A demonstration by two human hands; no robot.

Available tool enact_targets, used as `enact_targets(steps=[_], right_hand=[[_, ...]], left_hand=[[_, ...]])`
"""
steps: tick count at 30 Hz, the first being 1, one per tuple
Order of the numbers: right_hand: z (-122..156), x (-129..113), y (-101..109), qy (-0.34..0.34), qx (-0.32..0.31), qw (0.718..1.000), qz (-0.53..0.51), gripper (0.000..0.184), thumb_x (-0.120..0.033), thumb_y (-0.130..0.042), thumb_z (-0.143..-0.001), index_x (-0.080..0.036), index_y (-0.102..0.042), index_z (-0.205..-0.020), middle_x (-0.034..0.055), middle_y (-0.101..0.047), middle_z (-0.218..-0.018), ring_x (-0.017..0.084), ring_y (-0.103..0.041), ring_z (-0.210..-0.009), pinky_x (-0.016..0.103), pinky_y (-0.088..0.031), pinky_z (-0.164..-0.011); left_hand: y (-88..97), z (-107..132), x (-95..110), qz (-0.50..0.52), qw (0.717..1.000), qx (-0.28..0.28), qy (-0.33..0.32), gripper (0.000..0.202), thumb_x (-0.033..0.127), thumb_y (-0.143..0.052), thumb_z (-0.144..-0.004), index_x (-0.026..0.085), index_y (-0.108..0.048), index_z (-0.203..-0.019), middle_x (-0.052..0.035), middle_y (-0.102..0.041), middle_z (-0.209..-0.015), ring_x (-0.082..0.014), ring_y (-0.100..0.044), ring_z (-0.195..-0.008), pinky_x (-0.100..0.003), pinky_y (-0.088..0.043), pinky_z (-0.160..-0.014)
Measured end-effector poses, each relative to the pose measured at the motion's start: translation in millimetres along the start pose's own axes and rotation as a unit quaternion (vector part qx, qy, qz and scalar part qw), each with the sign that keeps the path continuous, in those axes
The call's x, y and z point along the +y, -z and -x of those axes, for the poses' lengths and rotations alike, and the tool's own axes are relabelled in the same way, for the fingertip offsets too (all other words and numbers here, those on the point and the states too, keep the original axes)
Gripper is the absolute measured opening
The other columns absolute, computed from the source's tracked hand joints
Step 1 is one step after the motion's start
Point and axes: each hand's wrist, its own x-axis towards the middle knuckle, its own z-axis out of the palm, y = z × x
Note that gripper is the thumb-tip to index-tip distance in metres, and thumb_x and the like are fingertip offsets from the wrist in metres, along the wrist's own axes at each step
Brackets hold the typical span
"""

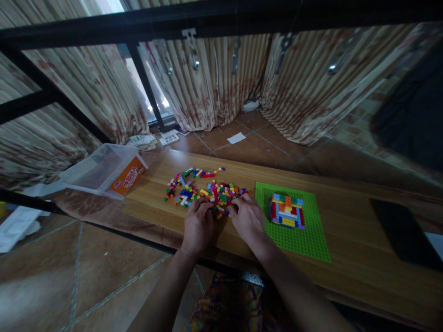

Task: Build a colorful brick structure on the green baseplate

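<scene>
A scatter of small coloured bricks [204, 186] lies on a low wooden table [346, 216]. My left hand [198, 226] rests at the pile's near edge, fingers curled down among the bricks. My right hand [247, 216] sits close beside it, fingers bent onto the bricks too. What either hand holds is hidden under the fingers. Just right of my right hand lies a green baseplate [311, 235] carrying a square, multicoloured brick build [287, 210].
A clear plastic tub [104, 170] with an orange label lies tipped at the table's left end. A dark flat object [401, 230] lies at the right end. Striped curtains [207, 87] hang behind; papers [236, 138] lie on the tiled floor. A black metal frame [207, 18] crosses overhead.
</scene>
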Motion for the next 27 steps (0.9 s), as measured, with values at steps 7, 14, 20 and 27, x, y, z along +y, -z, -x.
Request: enact_targets(steps=[7, 14, 20, 27], right_hand=[[4.7, 4.6, 3.7, -0.016, -0.013, 1.000, -0.015, 0.018, -0.025, -0.055, -0.089, -0.023, -0.071, -0.082, 0.0042, -0.064, -0.093, 0.019, -0.059, -0.090, 0.028, -0.041, -0.077], [6.0, 4.5, 8.7, 0.005, -0.043, 0.999, -0.009, 0.018, -0.024, -0.054, -0.090, -0.025, -0.071, -0.091, 0.0042, -0.062, -0.099, 0.020, -0.058, -0.094, 0.028, -0.042, -0.078], [2.9, 1.7, 6.5, 0.000, -0.065, 0.998, -0.005, 0.015, -0.023, -0.058, -0.086, -0.024, -0.070, -0.094, 0.0047, -0.061, -0.102, 0.021, -0.058, -0.098, 0.028, -0.043, -0.082], [-0.5, -1.3, 2.8, -0.006, -0.057, 0.998, -0.001, 0.016, -0.027, -0.064, -0.083, -0.021, -0.069, -0.096, 0.0072, -0.063, -0.102, 0.023, -0.058, -0.099, 0.031, -0.044, -0.081]], left_hand=[[6.6, 17.9, 1.7, 0.000, 1.000, -0.007, 0.018, 0.024, 0.010, -0.047, -0.087, 0.019, -0.066, -0.098, -0.0084, -0.059, -0.105, -0.0181, -0.060, -0.098, -0.031, -0.053, -0.086], [-0.1, 12.2, 14.5, -0.131, 0.987, -0.092, -0.034, 0.037, 0.009, -0.048, -0.085, 0.025, -0.068, -0.112, -0.0108, -0.051, -0.125, -0.0257, -0.051, -0.107, -0.042, -0.047, -0.092], [-3.3, -0.5, 27.4, -0.183, 0.974, -0.127, -0.031, 0.036, 0.013, -0.050, -0.084, 0.027, -0.067, -0.112, -0.0106, -0.049, -0.127, -0.0277, -0.048, -0.105, -0.042, -0.044, -0.087], [-10.2, 3.3, 24.5, -0.152, 0.983, -0.102, -0.024, 0.035, 0.011, -0.052, -0.082, 0.026, -0.069, -0.109, -0.0113, -0.051, -0.125, -0.0281, -0.049, -0.104, -0.043, -0.044, -0.087]])
